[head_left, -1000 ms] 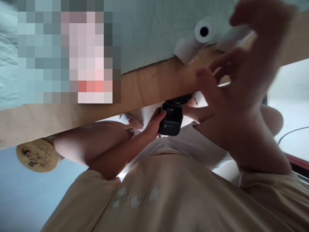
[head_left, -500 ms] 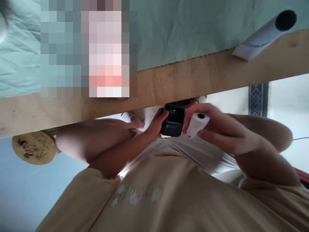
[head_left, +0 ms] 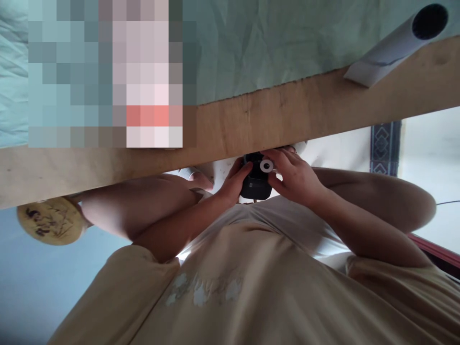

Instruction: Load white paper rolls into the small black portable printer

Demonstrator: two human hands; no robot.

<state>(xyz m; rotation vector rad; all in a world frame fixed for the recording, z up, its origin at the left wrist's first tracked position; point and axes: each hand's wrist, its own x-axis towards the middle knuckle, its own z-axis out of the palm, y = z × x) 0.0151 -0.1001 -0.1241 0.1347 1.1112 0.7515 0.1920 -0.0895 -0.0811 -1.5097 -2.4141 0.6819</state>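
Note:
Low in front of my lap, just below the plank edge, my left hand (head_left: 233, 185) is closed around the left side of a black portable receipt printer (head_left: 257, 189). The printer's paper compartment is open and faces up. My right hand (head_left: 297, 177) grips a small white paper roll (head_left: 262, 168) between thumb and fingers. The roll's round end, with its dark core hole, is turned toward me. It lies at the right side of the printer's opening; how deep it sits inside cannot be made out.
A wooden plank edge (head_left: 230, 129) runs across above my hands, with pale green cloth (head_left: 273, 43) beyond it. On the plank at right lies a larger white paper tube (head_left: 391, 52). A round wooden stool top (head_left: 50, 220) stands at left. Part of the cloth area is pixelated.
My right hand has moved left with the paper roll, bringing it from beside the printer to its open compartment. The roll has turned end-on. My left hand keeps its hold.

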